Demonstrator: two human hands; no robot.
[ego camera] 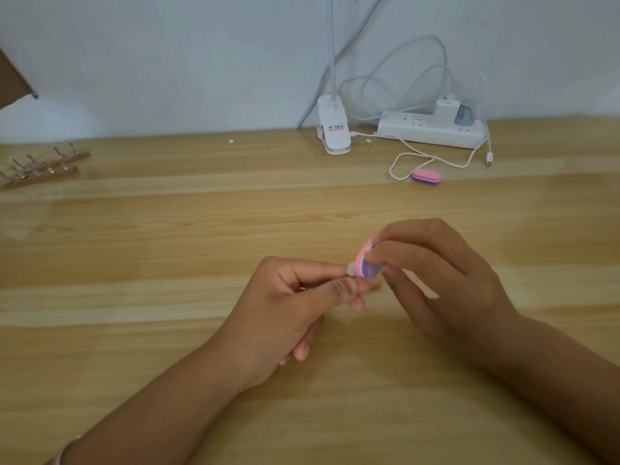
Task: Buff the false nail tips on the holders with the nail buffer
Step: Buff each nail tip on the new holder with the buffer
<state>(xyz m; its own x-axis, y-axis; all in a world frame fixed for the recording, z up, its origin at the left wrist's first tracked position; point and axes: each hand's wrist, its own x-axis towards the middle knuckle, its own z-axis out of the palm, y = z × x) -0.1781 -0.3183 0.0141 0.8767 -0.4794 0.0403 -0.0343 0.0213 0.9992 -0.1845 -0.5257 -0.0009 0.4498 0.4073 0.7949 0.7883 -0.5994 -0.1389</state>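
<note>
Nearest the camera, the left hand (295,307) is held just above the wooden bench (134,297), its grip pinched by thumb and forefinger on a clear false nail tip (350,270). Against that tip a pink-and-purple nail buffer (364,263) is laid, grasped in the curled grip of the right hand (443,280). Farther back, wooden holders (40,167) carrying more tips are set at the left edge. A white clip lamp (333,132), a second buffer (426,176) and a power strip (429,130) are placed toward the right.
</note>
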